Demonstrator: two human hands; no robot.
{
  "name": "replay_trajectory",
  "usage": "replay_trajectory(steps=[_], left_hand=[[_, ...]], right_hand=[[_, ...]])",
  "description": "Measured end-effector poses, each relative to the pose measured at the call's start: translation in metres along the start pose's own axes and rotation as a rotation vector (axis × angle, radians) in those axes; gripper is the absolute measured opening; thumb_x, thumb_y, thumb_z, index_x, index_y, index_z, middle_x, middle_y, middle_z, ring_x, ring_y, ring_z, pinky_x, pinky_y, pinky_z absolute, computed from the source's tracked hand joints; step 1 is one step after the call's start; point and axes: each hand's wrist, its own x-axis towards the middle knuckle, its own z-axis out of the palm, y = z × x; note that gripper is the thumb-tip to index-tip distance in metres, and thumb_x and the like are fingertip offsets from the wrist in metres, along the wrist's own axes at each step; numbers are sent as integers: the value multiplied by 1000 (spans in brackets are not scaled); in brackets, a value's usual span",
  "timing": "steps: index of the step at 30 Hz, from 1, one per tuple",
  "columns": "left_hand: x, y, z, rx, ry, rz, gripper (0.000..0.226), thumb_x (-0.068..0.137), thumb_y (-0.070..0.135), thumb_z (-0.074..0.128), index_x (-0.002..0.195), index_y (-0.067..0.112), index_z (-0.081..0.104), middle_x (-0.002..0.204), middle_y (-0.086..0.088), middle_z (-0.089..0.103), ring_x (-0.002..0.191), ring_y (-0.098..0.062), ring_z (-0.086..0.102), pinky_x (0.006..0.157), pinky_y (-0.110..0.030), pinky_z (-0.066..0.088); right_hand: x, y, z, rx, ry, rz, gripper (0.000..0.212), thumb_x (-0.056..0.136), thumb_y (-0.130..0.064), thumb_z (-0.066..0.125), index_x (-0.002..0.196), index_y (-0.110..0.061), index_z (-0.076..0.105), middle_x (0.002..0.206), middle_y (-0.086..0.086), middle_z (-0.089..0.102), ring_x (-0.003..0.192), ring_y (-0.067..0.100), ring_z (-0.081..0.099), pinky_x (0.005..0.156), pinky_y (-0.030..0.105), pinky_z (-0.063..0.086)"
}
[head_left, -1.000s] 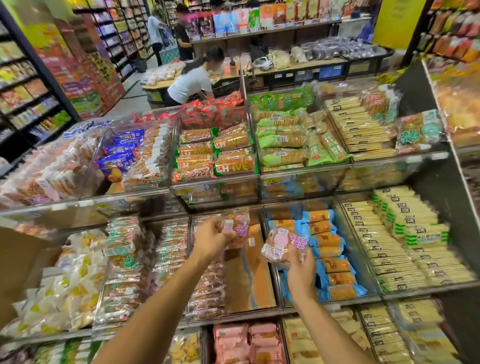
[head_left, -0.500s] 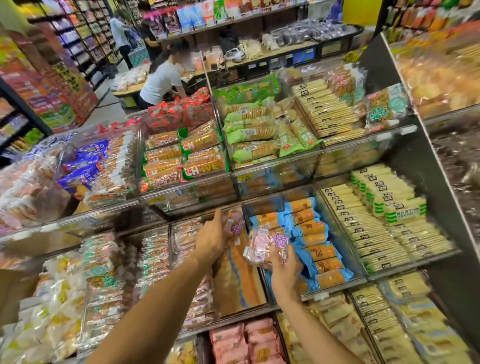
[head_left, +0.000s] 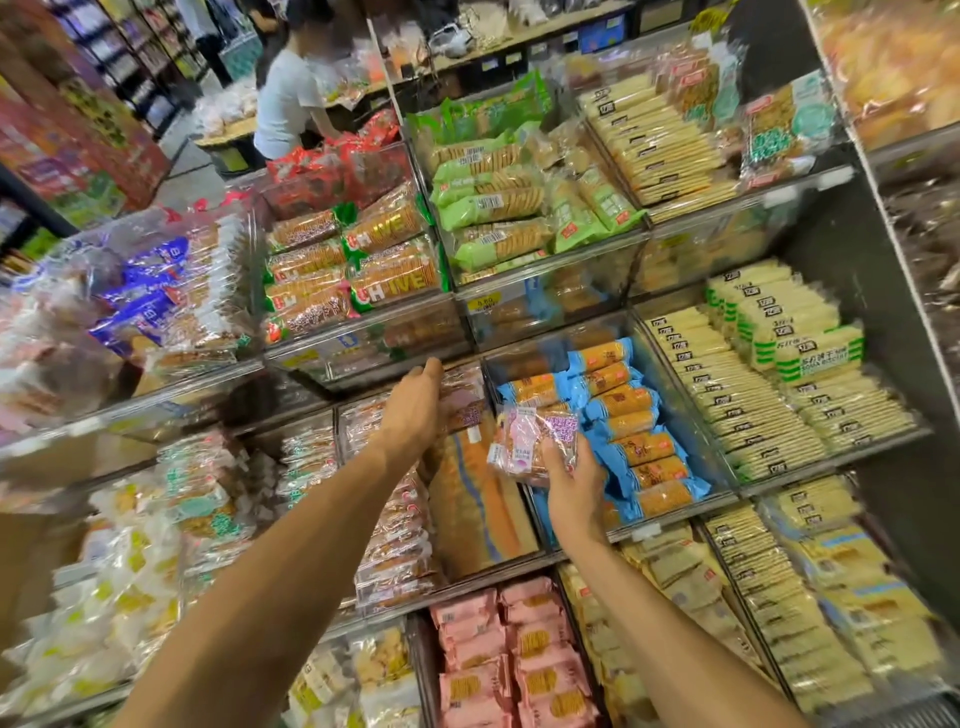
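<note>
Fingers of the right hand (head_left: 574, 488) are clamped round a pink snack packet (head_left: 535, 439), held just above the blue packets (head_left: 623, 415) on the middle shelf. The left hand (head_left: 415, 410) reaches into the neighbouring clear bin (head_left: 483, 519), lying over a second pink packet (head_left: 465, 402); whether its fingers grip it cannot be told.

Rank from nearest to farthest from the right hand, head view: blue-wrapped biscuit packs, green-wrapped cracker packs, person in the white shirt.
From the right hand, which grips a pink-and-purple clear packet:
1. Blue-wrapped biscuit packs: just right of it, same shelf.
2. Green-wrapped cracker packs: shelf above.
3. Person in white shirt: far aisle, upper left.
</note>
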Motion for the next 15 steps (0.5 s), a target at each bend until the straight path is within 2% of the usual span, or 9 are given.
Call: replay_trajectory(steps=[2,6,8,10,12,15], left_hand=[[-4,0,6,8,35,10,51,95,55,67,113,13,44,102,-8,55,86,-29,56,70,-39,41],[-10,2,21,84,143,-40,48,97,47,69,118,12,42,118,-11,41,104,-27,49,72,-36,48],[-10,2,23,79,161,-57,47,98,42,70,120,12,42,120,-11,37,105,-26,45,71,-34,47],[-9,2,21,108,187,-21,42,98,32,72,120,15,40,117,-10,38,101,-25,44,66,-31,45],[-9,3,17,122,197,32,37,98,36,68,116,15,43,114,-7,39,99,-22,44,63,-32,47],[-10,6,12,-34,206,-26,37,95,42,71,117,17,56,118,-1,47,105,-19,47,75,-38,53]], right_hand=[[0,0,1,-5,-2,1,70,107,-42,53,164,-12,26,169,5,29,154,22,32,118,32,28],[0,0,1,-21,0,1,72,107,-45,53,165,-13,25,170,5,27,156,23,28,123,40,26],[0,1,0,-20,-5,2,72,107,-46,53,165,-14,24,170,4,27,155,22,28,122,39,27],[0,2,0,-22,-9,1,72,107,-46,52,165,-15,24,170,3,27,155,21,29,121,36,27],[0,1,1,-4,-11,0,72,107,-46,53,165,-15,23,170,3,27,155,21,28,121,35,27],[1,1,2,10,-2,4,73,107,-45,53,165,-14,23,171,4,26,156,22,28,122,37,27]])
